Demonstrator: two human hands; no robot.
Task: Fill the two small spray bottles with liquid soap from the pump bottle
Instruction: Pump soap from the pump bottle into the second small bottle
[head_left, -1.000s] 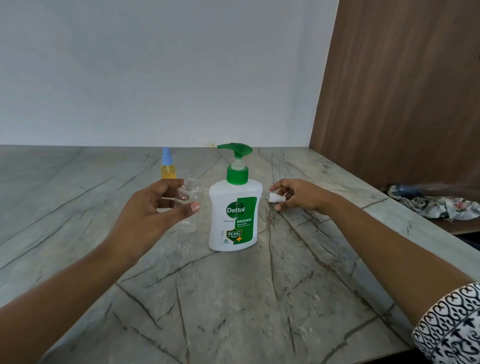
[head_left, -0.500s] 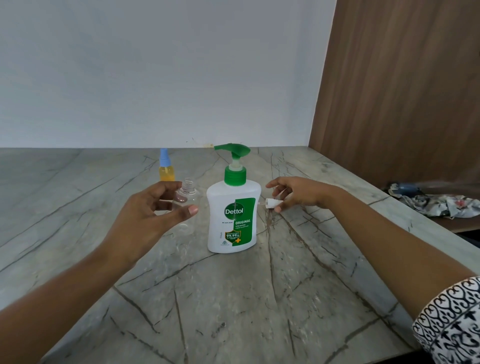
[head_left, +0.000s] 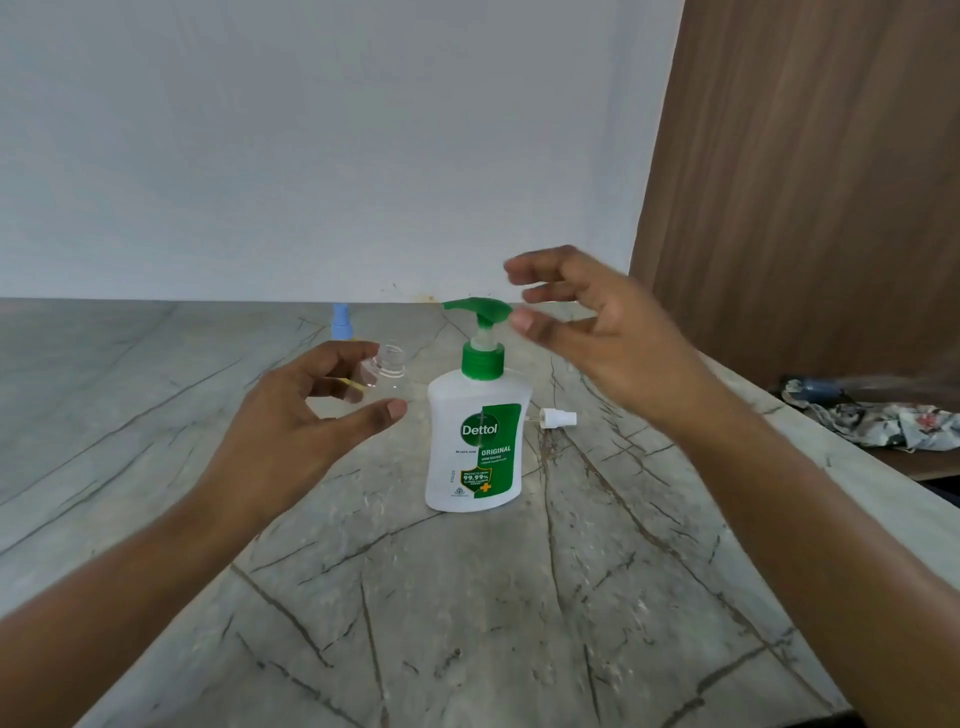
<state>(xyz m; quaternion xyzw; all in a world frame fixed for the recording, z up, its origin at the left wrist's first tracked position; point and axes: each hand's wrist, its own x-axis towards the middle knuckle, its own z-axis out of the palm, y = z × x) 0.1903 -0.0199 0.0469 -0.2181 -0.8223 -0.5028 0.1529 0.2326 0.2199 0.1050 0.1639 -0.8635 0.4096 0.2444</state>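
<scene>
A white pump bottle with a green pump head stands upright in the middle of the marble table. My left hand grips a clear, uncapped small spray bottle just left of it, mouth upward. My right hand hovers beside the pump head, fingers spread and holding nothing. A white spray cap lies on the table right of the pump bottle. A second small bottle with a blue cap stands further back, mostly hidden by my left hand.
A white wall runs along the back of the table. A brown wooden panel rises at the right. Beyond the table's right edge, a crumpled patterned cloth lies on a lower surface.
My right hand let go of the white spray cap, leaving it on the table, and rose leftward to the green pump head. My left hand still holds the clear bottle.
</scene>
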